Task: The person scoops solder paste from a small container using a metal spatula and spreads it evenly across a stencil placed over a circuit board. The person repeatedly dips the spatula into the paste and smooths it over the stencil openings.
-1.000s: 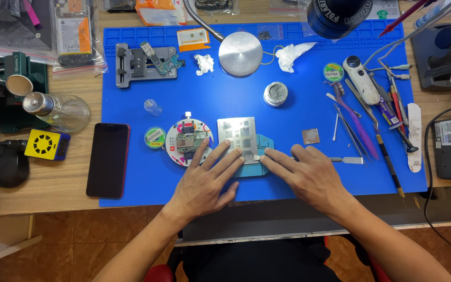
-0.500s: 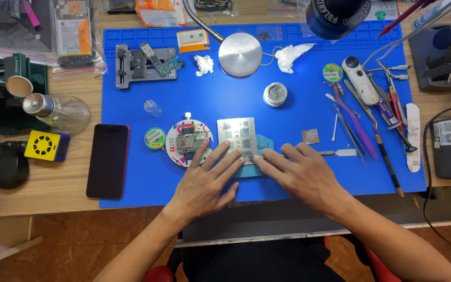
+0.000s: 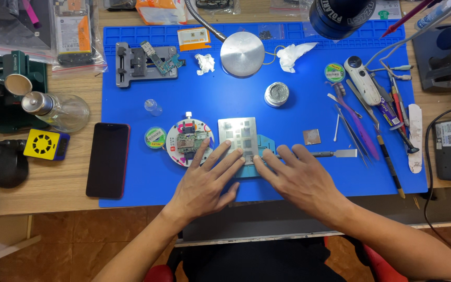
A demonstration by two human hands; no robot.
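On the blue work mat (image 3: pixel 131 99), the left hand (image 3: pixel 207 180) lies flat with fingers spread, pinning the lower edge of the square metal stencil (image 3: pixel 238 137) so it cannot slide. Right of the stencil, the right hand (image 3: pixel 301 180), equally splayed, presses the teal holder (image 3: pixel 263 143) beneath it; neither hand grips anything.

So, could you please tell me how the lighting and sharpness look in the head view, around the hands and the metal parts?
In the head view, light is even and bright on the blue mat; both the left hand and right hand are sharp, casting only soft shadows; the steel stencil and the round metal disc show mild glare; the dark lamp head at the top edge is slightly soft.
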